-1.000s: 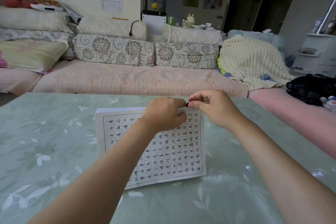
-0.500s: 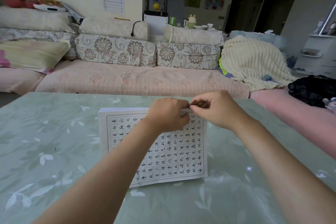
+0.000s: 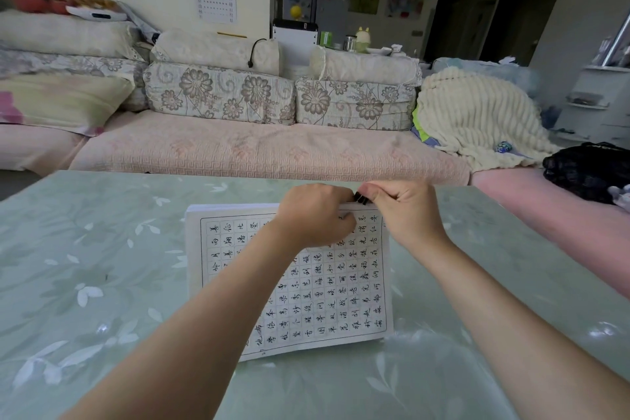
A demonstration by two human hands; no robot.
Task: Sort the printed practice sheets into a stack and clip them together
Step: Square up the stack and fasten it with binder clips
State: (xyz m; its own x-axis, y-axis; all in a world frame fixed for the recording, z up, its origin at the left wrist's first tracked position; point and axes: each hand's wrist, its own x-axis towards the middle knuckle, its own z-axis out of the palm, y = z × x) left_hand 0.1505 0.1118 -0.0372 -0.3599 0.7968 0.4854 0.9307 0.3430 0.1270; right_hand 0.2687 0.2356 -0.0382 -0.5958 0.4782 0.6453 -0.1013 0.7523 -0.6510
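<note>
One stack [image 3: 341, 283] of sheets lies on the table [image 3: 102, 283]; the number of sheets is hard to tell. Left hand [image 3: 315, 215] covers its top edge, fingers curled around it. Right hand [image 3: 405, 211] pinches one black clip [image 3: 361, 198] at that edge, mostly hidden.

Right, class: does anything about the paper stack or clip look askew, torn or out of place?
Nothing stands out. The stack of sheets lies flat on the table, edges even, no tears. The black clip sits at its top edge, pinched by the right hand beside the left hand.
</note>
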